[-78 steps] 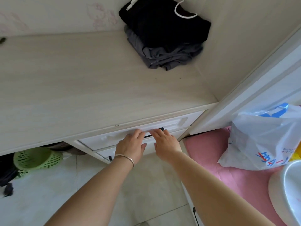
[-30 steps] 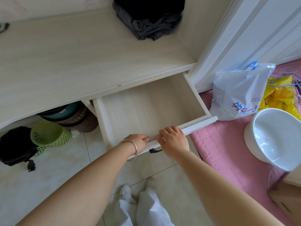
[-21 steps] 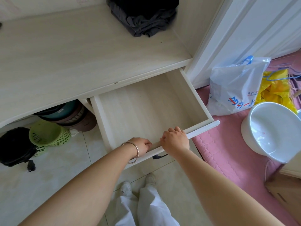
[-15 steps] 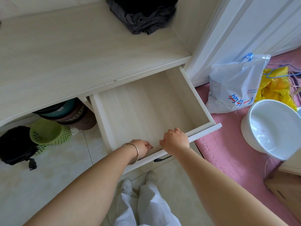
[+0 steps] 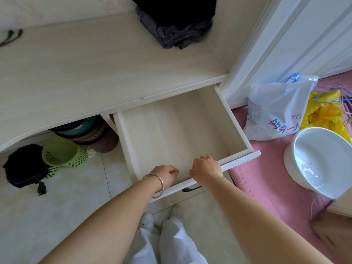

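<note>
A pale wooden drawer (image 5: 234, 119) stands pulled far out from under the wardrobe shelf (image 5: 85, 73), and its inside holds nothing. My left hand (image 5: 165, 176), with a silver bangle on the wrist, curls its fingers over the drawer's white front panel (image 5: 240, 161) from inside. My right hand (image 5: 206, 167) grips the same front edge just to the right, fingers curled over the top. A stack of folded black and grey clothes (image 5: 177, 27) lies at the back right of the shelf.
Below the drawer a black handle (image 5: 190, 188) of a lower drawer shows. A green basket (image 5: 62, 153), a black bag (image 5: 22, 166) and stacked brown basins (image 5: 95, 136) sit under the shelf at left. On the pink mat (image 5: 266, 178) at right are a plastic bag (image 5: 276, 111) and a white basin (image 5: 323, 161).
The drawer went from closed to pulled wide open, both hands drawing its front toward me. Over the last half second it slid out only slightly more.
</note>
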Demonstrator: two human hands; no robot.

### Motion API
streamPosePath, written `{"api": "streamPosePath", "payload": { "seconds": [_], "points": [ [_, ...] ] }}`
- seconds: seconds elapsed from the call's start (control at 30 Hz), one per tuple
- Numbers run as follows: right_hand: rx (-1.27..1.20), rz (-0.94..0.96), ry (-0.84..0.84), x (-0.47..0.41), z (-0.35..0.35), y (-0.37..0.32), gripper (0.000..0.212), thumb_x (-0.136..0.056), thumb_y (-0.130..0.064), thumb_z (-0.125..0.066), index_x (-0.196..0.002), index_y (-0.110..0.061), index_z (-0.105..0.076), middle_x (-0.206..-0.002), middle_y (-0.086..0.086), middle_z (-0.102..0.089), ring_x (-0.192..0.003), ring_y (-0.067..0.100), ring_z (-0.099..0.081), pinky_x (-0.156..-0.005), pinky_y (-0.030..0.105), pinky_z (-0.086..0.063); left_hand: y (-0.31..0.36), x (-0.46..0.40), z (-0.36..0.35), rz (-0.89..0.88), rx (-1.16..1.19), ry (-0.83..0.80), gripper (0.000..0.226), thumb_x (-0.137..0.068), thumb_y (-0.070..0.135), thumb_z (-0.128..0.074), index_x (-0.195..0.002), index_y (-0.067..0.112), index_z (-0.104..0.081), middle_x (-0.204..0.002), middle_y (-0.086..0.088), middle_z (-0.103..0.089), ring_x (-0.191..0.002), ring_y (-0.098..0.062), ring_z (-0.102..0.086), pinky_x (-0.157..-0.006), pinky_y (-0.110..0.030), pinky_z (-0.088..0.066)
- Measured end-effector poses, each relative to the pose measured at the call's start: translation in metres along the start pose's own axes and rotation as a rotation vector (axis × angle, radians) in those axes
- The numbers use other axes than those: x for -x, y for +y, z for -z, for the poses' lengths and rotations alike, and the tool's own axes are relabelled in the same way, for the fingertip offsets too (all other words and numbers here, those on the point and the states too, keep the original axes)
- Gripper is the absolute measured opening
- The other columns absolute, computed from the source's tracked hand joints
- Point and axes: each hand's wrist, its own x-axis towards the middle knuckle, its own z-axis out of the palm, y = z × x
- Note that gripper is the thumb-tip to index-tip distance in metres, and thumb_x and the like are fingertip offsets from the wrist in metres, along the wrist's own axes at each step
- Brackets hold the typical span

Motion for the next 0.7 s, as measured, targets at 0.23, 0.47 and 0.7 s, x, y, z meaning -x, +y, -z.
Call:
{"api": "streamPosePath", "payload": {
  "seconds": [0.23,0.47,0.7],
  "points": [
    [-0.164,0.079,0.065,0.008,0.020,-0.027,0.031,-0.093,-0.026,-0.043,-0.120,-0.021,-0.058,-0.121,-0.002,-0.058,-0.120,0.018,-0.047,-0.078,0.027,-0.037,-0.009,0.029,0.036,-0.026,0.116,0.260,0.023,-0.093,0.027,-0.048,-0.107,0.026,-0.066,-0.114,0.005,-0.067,-0.103,-0.016,-0.062,-0.089,-0.025,-0.048],
    [-0.119,0.341,0.139,0.008,0.068,-0.100,0.038,-0.093,-0.033,-0.046,-0.130,-0.026,-0.049,-0.129,-0.003,-0.055,-0.126,0.017,-0.043,-0.094,0.033,-0.043,-0.033,0.071,0.079,-0.024,0.183,0.612,0.016,-0.090,0.022,-0.053,-0.102,0.023,-0.063,-0.104,0.006,-0.068,-0.093,-0.015,-0.063,-0.079,-0.024,-0.048],
    [-0.062,0.650,0.350,0.047,0.106,-0.210,0.051,-0.094,-0.040,-0.045,-0.141,-0.024,-0.036,-0.138,-0.002,-0.046,-0.129,0.021,-0.037,-0.105,0.032,-0.035,-0.095,0.149,0.134,0.000,0.205,1.005,0.034,-0.086,0.026,-0.060,-0.119,0.022,-0.055,-0.120,0.003,-0.058,-0.107,-0.014,-0.061,-0.088,-0.034,-0.051]
  ]
}}
